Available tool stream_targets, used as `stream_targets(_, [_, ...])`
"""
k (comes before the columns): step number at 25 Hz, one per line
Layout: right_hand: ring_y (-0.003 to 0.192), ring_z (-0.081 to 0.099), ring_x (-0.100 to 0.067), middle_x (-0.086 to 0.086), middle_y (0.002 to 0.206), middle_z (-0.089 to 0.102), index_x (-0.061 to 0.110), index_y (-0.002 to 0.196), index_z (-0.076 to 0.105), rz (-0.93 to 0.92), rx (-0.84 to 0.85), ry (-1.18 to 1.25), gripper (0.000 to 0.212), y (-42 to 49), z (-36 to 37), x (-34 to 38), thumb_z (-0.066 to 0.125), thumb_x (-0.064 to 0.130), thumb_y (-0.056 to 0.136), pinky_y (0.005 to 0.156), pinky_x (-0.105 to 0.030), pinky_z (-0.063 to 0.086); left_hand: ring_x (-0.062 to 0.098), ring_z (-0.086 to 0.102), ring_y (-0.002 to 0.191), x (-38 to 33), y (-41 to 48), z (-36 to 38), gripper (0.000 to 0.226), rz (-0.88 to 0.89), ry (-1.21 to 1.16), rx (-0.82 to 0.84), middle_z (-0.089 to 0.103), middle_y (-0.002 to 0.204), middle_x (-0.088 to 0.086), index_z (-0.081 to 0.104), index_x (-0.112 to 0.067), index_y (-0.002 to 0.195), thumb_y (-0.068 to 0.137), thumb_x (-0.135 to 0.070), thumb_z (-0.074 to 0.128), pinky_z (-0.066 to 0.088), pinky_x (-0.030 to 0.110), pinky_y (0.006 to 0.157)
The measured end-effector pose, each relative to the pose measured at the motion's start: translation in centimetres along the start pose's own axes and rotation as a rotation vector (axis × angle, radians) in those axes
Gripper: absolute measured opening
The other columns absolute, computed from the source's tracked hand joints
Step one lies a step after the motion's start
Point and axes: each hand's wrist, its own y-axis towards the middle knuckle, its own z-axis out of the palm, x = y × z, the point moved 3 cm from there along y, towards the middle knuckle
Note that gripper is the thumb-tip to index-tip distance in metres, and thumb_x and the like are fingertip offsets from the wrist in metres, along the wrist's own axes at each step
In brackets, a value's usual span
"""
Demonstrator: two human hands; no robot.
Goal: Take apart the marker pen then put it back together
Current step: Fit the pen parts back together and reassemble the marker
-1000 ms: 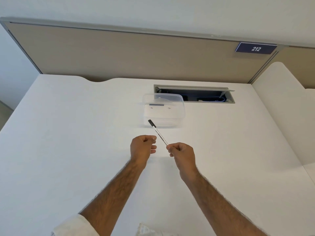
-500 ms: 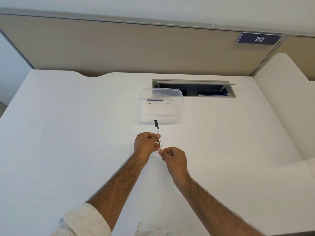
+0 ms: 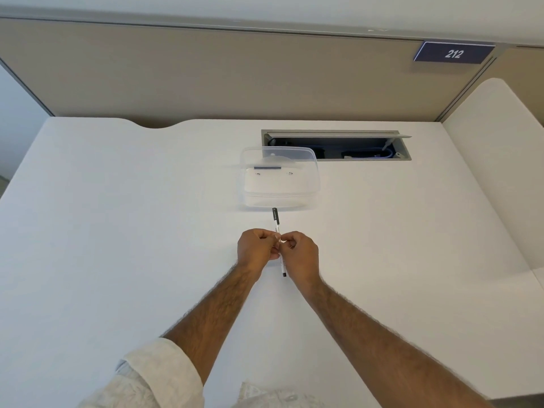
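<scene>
Both hands are on the marker pen [image 3: 276, 223]. Left hand [image 3: 257, 248] and right hand [image 3: 300, 254] are each pinching it mid-barrel with curled fingers, knuckles nearly touching. The pen is hovering over the table [image 3: 117, 231], just on the person's side of the clear plastic container [image 3: 278, 198]. It's lying lengthways with the black cap [image 3: 275, 214] pointing at the container's near wall. The end away from the container is poking out under the right hand.

The pen is looking whole, so I'm reading this as the start of disassembly, with the grip being set before a pull. Fingers are hiding the middle of the barrel, so I can't tell if a joint is parting there.

The next move is probably calling for one hand sliding up to the cap while the other braces the barrel, then a straight pull along the axis. Pulling off-axis is risking flex in that thin barrel.
</scene>
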Motion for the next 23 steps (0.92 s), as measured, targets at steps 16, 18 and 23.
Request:
stream_targets(16, [0.055,0.056,-0.003,0.004,0.086,0.068,0.01,0.099,0.07,0.057,0.058,-0.199,0.015,1.5,1.5,-1.6,0.059,0.012,0.088,0.041,-0.014,0.04,0.027,0.077,0.074,0.8,1.6,0.9,0.013,0.028,0.269,-0.057,0.077,0.079,0.011,0.075,-0.002,0.083,0.085,0.004,0.064,0.066,0.043,0.069])
stream_targets(18, [0.055,0.055,-0.002,0.002,0.088,0.069,0.01,0.1,0.069,0.063,0.056,-0.19,0.016,1.6,1.6,-1.7,0.059,0.011,0.087,0.04,-0.014,0.039,0.026,0.077,0.072,0.7,1.6,1.0,0.013,0.035,0.303,-0.063,0.077,0.078,0.009,0.075,-0.003,0.082,0.084,0.003,0.063,0.066,0.043,0.069])
stream_targets(23, [0.061,0.059,-0.003,0.001,0.093,0.072,0.01,0.102,0.07,0.083,0.065,-0.173,0.02,2.0,1.6,-2.0,0.063,0.013,0.084,0.046,-0.017,0.044,0.025,0.076,0.068,0.7,1.5,1.2,0.016,0.055,0.351,-0.078,0.076,0.071,0.007,0.072,-0.008,0.074,0.081,0.003,0.063,0.066,0.046,0.068])
